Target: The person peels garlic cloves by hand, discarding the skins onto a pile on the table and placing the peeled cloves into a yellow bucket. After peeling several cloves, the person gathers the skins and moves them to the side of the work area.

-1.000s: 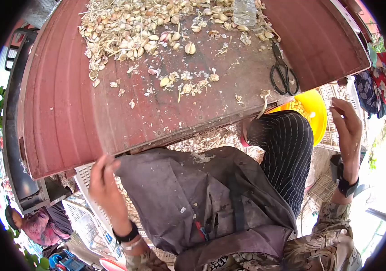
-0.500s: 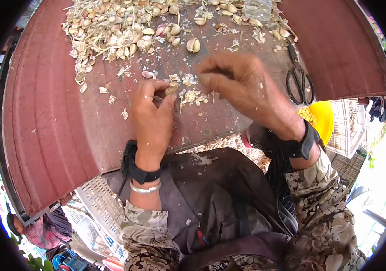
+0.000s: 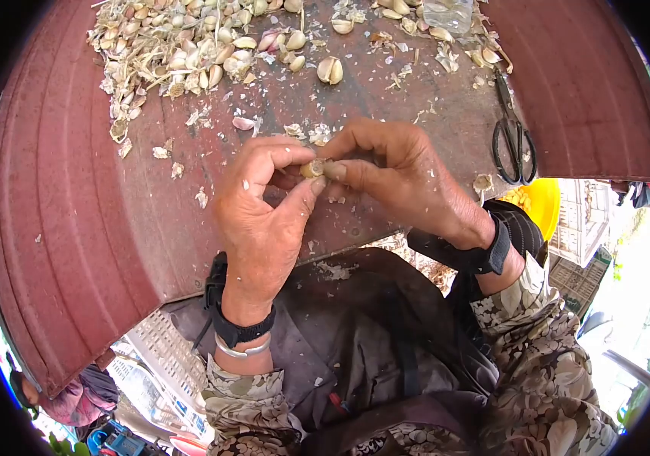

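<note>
Between the thumb and forefinger of the left hand (image 3: 264, 205), I have one garlic clove (image 3: 312, 169); the right hand (image 3: 401, 175) pinches its other side, so both grips stand only a clove's thickness apart. Beyond the grip and to its left, I count one loose pink-skinned clove (image 3: 244, 123) on the tabletop (image 3: 180, 205); farther out lies one plump pale clove cluster (image 3: 330, 71). Past these spreads a heap of cloves (image 3: 188, 45), too many for me to count. Right of the grip rests one pair of scissors (image 3: 509, 115), its two loops nearer me, and beside the table edge shows one yellow bowl (image 3: 548, 209). I count one silver bracelet (image 3: 243, 350), on the left wrist.
</note>
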Available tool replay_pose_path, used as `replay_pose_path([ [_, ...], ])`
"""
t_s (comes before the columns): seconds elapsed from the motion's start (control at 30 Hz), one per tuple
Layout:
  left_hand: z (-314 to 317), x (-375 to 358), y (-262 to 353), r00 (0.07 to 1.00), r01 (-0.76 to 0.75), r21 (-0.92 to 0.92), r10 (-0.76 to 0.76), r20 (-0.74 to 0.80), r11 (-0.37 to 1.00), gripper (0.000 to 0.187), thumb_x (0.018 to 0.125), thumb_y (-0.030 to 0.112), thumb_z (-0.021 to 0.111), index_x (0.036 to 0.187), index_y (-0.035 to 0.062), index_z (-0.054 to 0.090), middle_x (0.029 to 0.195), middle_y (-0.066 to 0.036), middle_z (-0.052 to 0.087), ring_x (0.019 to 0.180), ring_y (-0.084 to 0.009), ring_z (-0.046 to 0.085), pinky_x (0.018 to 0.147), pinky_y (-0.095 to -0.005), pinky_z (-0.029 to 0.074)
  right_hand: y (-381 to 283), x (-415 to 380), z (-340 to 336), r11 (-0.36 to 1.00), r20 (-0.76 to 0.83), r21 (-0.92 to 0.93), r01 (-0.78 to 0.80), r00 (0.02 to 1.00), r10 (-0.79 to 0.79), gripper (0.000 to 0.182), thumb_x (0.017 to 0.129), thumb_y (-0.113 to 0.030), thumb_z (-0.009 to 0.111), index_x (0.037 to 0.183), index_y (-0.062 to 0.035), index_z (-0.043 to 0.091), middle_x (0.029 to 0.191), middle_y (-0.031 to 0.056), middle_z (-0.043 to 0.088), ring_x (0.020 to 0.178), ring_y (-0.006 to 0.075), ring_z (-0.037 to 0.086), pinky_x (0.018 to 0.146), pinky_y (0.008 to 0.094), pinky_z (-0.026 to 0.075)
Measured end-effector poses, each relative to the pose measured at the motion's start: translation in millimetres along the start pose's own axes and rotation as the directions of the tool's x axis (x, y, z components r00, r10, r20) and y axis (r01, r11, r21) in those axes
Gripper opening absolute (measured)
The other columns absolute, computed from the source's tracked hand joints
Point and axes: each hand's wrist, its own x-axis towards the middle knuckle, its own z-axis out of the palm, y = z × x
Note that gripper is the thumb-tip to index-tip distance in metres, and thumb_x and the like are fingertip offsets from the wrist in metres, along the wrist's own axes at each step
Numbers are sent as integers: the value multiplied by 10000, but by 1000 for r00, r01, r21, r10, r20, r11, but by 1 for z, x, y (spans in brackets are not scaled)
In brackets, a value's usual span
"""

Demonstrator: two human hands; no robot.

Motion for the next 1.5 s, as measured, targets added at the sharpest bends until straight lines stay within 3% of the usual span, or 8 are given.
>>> replay_pose_path([
  [0.43,-6,4,0,917,360,-528,-395,49,769,247,868,44,589,1101,-17,538,934,-57,601,814,-106,589,669,-208,456,12,85,-38,506,-219,-863,-15,913,-345,282,841,-218,652,927,46,603,787,192,632,669,303,603,590,385,454],
  [0.67,-6,3,-6,852,460,-597,-516,89,657,375,963,150,530,1287,-30,478,902,-25,601,733,-98,542,590,-207,407,-16,45,5,775,-118,-627,82,973,-199,238,820,-162,685,886,42,582,706,198,619,666,310,629,616,376,499],
  [0.97,-6,-27,57,972,187,-421,-229,-53,888,220,921,134,601,1080,-16,585,901,-60,617,631,-55,495,516,-192,381,-69,-33,28,796,-61,-494,350,899,-433,170,827,-22,644,992,14,621,819,112,654,681,193,650,608,303,513],
  [1.07,-32,-51,89,890,-338,-469,440,123,816,160,809,19,644,954,-47,624,828,-125,636,607,-231,591,560,-307,484,-109,-79,30,670,268,-447,593,803,-532,143,816,-46,680,919,49,652,840,146,671,736,238,676,551,303,538],
  [1.17,-36,-64,118,840,-460,-485,542,34,744,199,806,40,649,985,-37,606,844,-155,622,616,-246,586,541,-324,475,-134,-105,80,495,-269,-131,859,450,-852,77,689,3,707,725,44,652,737,177,655,513,202,607,421,264,483],
  [1.3,-29,-97,149,811,-543,-495,577,-98,678,280,799,81,658,1047,-16,570,876,-215,594,634,-276,575,502,-358,458,-155,-120,91,624,-349,-82,777,564,-748,84,677,1,717,693,45,647,684,170,642,477,193,594,403,246,473],
  [1.37,-33,-86,148,798,-570,-481,588,-131,666,301,797,92,660,1062,-11,561,884,-229,587,639,-283,573,492,-367,454,-140,-123,102,453,-425,-134,881,362,-830,99,670,-7,727,700,49,651,697,175,648,478,188,593,402,244,472],
  [1.5,-53,-58,130,759,-434,-519,609,229,736,259,831,71,648,1054,-30,562,865,-165,618,623,-238,580,515,-339,469,-184,-126,63,701,1,-85,708,704,-710,99,677,21,733,702,69,651,689,167,643,467,183,579,404,243,473],
])
